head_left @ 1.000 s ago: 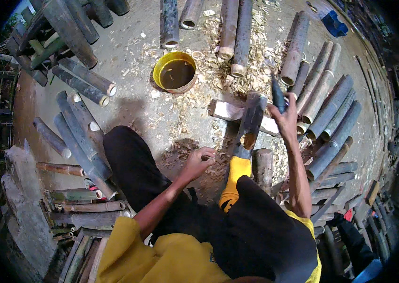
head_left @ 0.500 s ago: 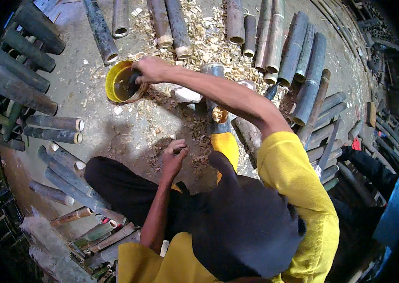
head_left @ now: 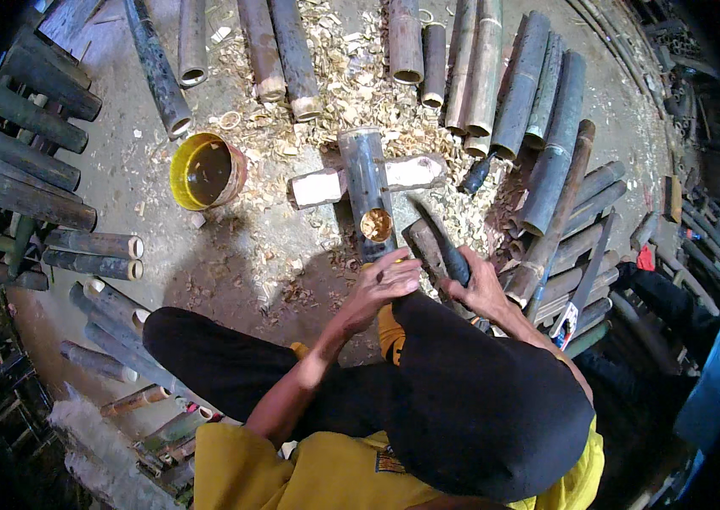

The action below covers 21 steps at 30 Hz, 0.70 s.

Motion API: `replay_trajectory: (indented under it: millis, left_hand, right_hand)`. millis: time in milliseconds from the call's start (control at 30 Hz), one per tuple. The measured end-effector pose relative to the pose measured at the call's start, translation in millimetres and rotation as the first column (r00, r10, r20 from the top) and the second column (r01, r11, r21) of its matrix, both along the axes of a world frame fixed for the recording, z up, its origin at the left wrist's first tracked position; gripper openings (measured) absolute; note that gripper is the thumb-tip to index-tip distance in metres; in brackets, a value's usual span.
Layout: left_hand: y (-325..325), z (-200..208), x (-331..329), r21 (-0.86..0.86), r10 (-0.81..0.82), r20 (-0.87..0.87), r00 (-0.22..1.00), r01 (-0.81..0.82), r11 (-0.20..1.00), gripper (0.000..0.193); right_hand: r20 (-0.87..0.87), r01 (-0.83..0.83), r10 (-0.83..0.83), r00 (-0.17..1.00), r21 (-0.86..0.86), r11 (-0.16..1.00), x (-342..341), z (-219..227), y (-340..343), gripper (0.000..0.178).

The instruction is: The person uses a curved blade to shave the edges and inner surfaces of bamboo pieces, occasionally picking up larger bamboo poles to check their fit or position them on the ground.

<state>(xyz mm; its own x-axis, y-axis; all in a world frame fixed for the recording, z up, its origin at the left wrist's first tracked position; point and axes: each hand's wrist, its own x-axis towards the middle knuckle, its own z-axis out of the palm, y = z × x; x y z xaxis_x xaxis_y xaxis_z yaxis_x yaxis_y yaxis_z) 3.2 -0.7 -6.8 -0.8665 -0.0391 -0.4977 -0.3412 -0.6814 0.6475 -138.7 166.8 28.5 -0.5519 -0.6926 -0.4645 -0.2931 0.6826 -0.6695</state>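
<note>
A dark bamboo tube [head_left: 363, 174] lies pointing away from me, propped across a pale wooden block [head_left: 415, 172]. Near its closer end is a cut opening with light shavings inside. My left hand [head_left: 384, 285] is at that end, fingers stretched out, holding nothing that I can see. Just to the right, my right hand [head_left: 483, 291] is wrapped round the black handle of a knife [head_left: 435, 225]. Its curved blade points away and to the left, apart from the tube. A piece of wood [head_left: 424, 246] lies partly behind the blade.
A yellow bucket [head_left: 181, 174] with murky liquid stands at the left. Wood shavings [head_left: 351, 64] litter the floor ahead. Bamboo tubes [head_left: 560, 149] lie at the far side and right; others [head_left: 92, 242] lie left. A saw [head_left: 583, 285] and another person's blue garment [head_left: 711, 382] are at the right.
My right hand has come from the bucket back to the right of the tube, with the knife in it. My left hand has moved right to the tube's near end and its fingers have straightened.
</note>
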Motion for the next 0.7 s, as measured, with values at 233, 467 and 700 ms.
replay_trajectory:
  millis: [233, 467, 700]
  left_hand:
    - [28.0, -17.7, -61.8, 0.444, -0.060, 0.477, 0.877, -0.181, 0.878, 0.047]
    - [59.6, -51.7, -82.8, 0.630, 0.390, 0.442, 0.808, -0.589, 0.507, 0.033]
    - [61.3, -46.4, -89.6, 0.539, 0.508, 0.535, 0.675, -0.736, 0.410, 0.036]
  right_hand:
    - [-0.066, -0.558, 0.574, 0.817, 0.168, 0.813, -50.0, -15.4, 7.3, 0.053]
    - [-0.218, -0.832, 0.938, 0.268, 0.439, 0.340, -117.2, -10.3, -56.3, 0.046]
    - [-0.062, -0.923, 0.967, 0.245, 0.291, 0.253, -129.8, -20.3, -91.4, 0.044]
